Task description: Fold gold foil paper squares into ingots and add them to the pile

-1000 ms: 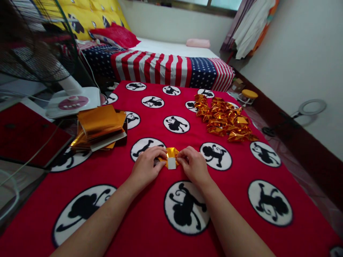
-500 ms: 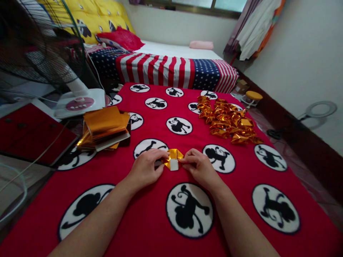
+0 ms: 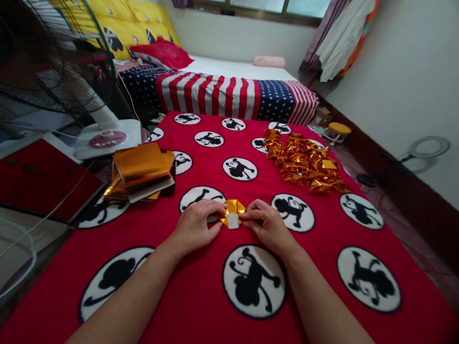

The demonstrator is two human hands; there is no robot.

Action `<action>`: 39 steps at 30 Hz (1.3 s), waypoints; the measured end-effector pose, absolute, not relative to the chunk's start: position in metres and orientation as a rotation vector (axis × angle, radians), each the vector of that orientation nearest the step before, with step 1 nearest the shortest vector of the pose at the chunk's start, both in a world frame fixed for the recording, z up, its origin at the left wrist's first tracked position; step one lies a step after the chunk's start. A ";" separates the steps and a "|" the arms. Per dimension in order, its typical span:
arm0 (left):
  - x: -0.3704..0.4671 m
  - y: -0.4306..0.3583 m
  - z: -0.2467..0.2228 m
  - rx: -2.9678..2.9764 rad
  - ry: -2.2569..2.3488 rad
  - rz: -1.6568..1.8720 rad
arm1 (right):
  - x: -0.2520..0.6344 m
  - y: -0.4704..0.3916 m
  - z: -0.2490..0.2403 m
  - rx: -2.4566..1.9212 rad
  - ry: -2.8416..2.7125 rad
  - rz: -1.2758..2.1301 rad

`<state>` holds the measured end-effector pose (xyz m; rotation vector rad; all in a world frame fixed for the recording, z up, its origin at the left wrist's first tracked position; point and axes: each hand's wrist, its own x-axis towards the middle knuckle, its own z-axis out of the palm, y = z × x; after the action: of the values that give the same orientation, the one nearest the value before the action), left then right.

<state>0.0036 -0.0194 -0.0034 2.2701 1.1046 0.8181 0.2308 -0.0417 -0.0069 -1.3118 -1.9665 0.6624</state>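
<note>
A small piece of gold foil paper, partly folded with a white square showing at its front, lies on the red cloth with monkey prints. My left hand pinches its left edge between thumb and fingers. On the other side, my right hand grips the right corner with closed fingertips. A stack of flat gold sheets rests at the left edge of the cloth. Many folded gold pieces sit in rows at the back right.
A fan on a white base stands at the left, beside a dark red box and cables. A bed with a striped cover is behind. At the right are a yellow stool and a ring light.
</note>
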 end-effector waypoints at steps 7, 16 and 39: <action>0.004 -0.020 -0.004 2.266 1.103 0.841 | 0.230 -0.044 -0.005 -1.352 -2.145 0.414; 0.005 -0.024 0.000 2.339 1.120 0.815 | 0.228 -0.044 -0.009 -1.299 -2.148 0.338; 0.015 -0.019 -0.008 2.142 1.374 0.957 | 0.221 -0.035 -0.009 -1.507 -1.798 0.558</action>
<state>0.0153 -0.0193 -0.0076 2.1415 1.3736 0.9566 0.2214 -0.0349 -0.0093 -1.5075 -1.7980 0.5579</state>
